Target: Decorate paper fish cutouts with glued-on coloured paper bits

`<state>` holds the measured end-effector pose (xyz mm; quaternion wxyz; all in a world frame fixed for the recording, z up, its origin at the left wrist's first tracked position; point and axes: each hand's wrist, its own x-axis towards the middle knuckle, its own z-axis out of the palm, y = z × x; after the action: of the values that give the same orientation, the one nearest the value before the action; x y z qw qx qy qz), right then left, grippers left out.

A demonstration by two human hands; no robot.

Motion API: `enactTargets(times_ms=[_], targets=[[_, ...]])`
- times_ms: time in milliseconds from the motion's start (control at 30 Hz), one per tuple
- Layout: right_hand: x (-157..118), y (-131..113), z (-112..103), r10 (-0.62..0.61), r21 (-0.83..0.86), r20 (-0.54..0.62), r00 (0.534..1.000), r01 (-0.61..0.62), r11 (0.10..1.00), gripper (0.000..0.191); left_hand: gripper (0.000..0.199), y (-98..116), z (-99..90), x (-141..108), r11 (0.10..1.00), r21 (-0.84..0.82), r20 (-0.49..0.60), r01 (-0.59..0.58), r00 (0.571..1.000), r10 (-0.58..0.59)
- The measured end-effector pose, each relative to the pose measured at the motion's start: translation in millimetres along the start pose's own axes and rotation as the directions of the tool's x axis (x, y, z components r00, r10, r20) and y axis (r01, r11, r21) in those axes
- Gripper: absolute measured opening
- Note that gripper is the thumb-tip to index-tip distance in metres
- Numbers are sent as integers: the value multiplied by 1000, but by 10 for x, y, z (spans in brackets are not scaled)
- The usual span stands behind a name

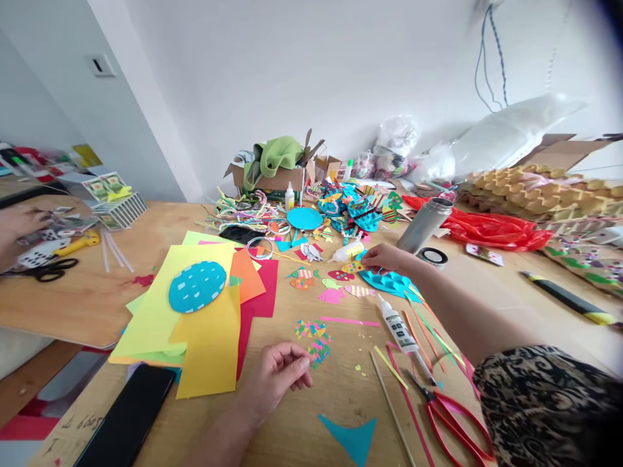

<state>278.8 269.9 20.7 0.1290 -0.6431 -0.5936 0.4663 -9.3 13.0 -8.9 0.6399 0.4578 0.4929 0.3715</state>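
My left hand (283, 377) rests low over the wooden table, fingers curled and thumb against them, with nothing visible in it. Just beyond its fingertips lies a pile of small coloured paper bits (314, 338). Farther off, my right hand (385, 261) reaches forward with its fingers together at the edge of a blue bumpy piece (389, 283); whatever it pinches is hidden. Beside it lie a yellow spotted paper fish (353, 267), a pink striped fish (360, 291) and several other paper fish. A yellow-labelled glue bottle (348, 251) lies just past them.
Red-handled scissors (455, 421), a white glue bottle (400, 327) and paper strips lie at right. Coloured sheets carry a blue spotted oval (197, 287). A phone (127, 415) is near front left. A metal flask (424, 226) stands behind my right arm. Another person's hand (22, 224) is far left.
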Motion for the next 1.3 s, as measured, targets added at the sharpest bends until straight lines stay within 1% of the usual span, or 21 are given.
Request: enactTargets(times_ms=[167,300,467,667,833,933,1000,1067,1133,1200,1233,1300], targets=[[62,74,56,27,-15,-43,999,-27,1000,25,54,-5,18,-13,1000,-3,16,-3,1000,3],[112,102,121,37,-30,-65,997,-39,999,22,54,-4,12,0,1000,-4,10,0,1000,0],[115,93,118,29,-61,-109,994,-36,997,22,54,-16,9,3,1000,-7,21,-2,1000,2],[47,61,93,32,-58,-145,989,-41,997,23,51,-17,22,-3,1000,-21,15,5,1000,-4],[-60,78,48,17,6,-152,988,-16,1000,25,52,3,14,-2,1000,-21,11,-5,1000,5],[-185,69,23,-8,70,-126,992,17,997,29,50,19,15,-17,999,-33,-16,-10,1000,10],[-281,30,48,-40,108,-82,996,49,993,32,49,27,22,-27,999,-47,-23,-21,1000,20],[-371,-39,128,-78,129,-22,997,80,988,35,48,31,30,-31,997,-69,-42,-44,998,42],[-443,-133,266,-116,131,42,992,110,985,35,47,29,31,-25,991,-109,-84,-73,994,64],[-492,-237,457,-151,115,108,983,139,984,33,45,27,20,-9,979,-165,-150,-118,984,93],[-507,-287,566,-165,101,140,976,152,983,31,45,26,10,1,967,-195,-198,-162,972,123],[-519,-376,795,-189,62,191,963,180,982,27,44,26,-14,23,956,-216,-256,-196,957,138]])
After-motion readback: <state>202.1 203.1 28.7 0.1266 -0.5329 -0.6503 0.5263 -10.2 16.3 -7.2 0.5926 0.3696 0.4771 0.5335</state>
